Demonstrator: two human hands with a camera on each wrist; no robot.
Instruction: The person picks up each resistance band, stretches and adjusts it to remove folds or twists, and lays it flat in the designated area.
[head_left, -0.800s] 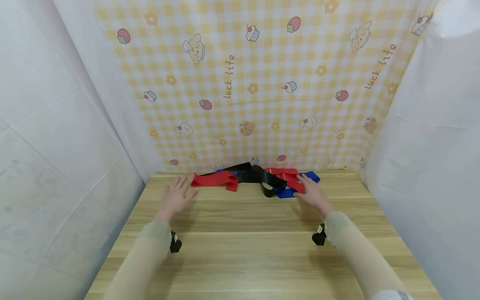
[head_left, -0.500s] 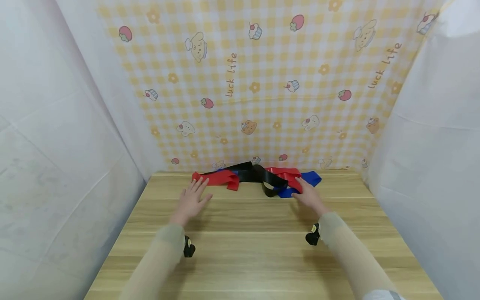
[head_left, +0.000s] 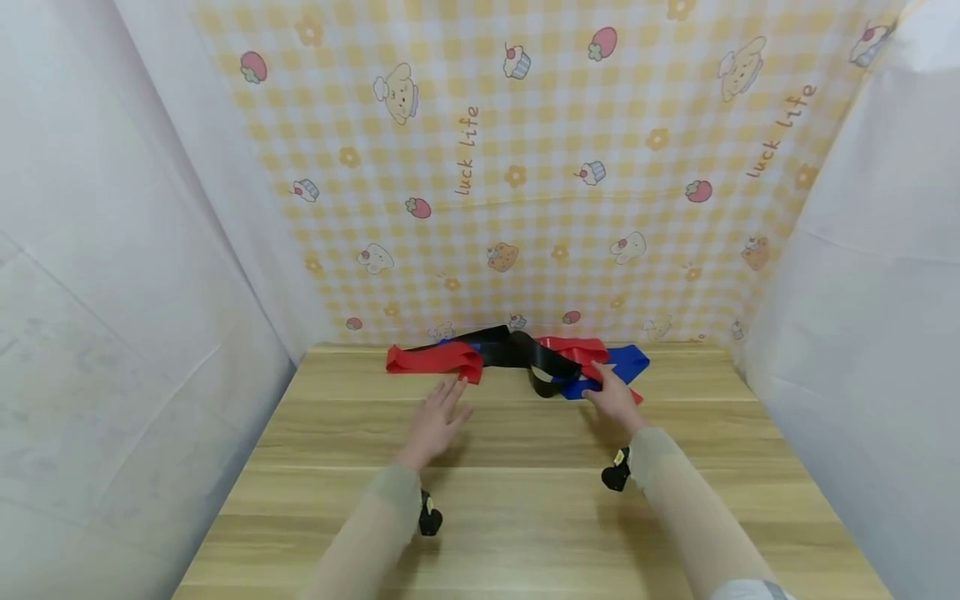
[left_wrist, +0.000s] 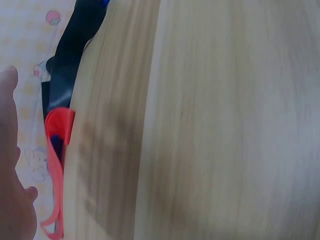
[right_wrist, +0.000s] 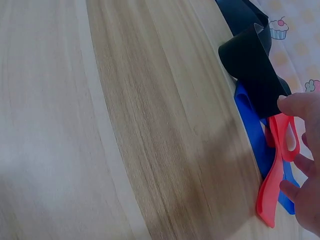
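Note:
Flat rubbery bands in red, black and blue lie tangled along the table's back edge. Just in front of the left red band (head_left: pixel 435 358), my left hand (head_left: pixel 435 421) has its fingers extended, with a fingertip near the band's loose end. On the right, my right hand (head_left: pixel 617 400) has bent fingers about the other red band (right_wrist: pixel 272 180), appearing to grip a raised fold; the fingers hide the exact contact. Its thumb is close to the black band (right_wrist: pixel 255 70). Beneath them spreads the blue band (head_left: pixel 626 362).
A checked cloth (head_left: pixel 517 217) with cartoon prints hangs directly behind the bands. White sheets close off the left side (head_left: pixel 150 333) and the right side (head_left: pixel 847 333). The wooden table (head_left: pixel 517 517) extends toward me.
My left hand has moved right, from the left end of the red band to its loose end. At my right hand, the right red band has shifted and its end now shows to the right.

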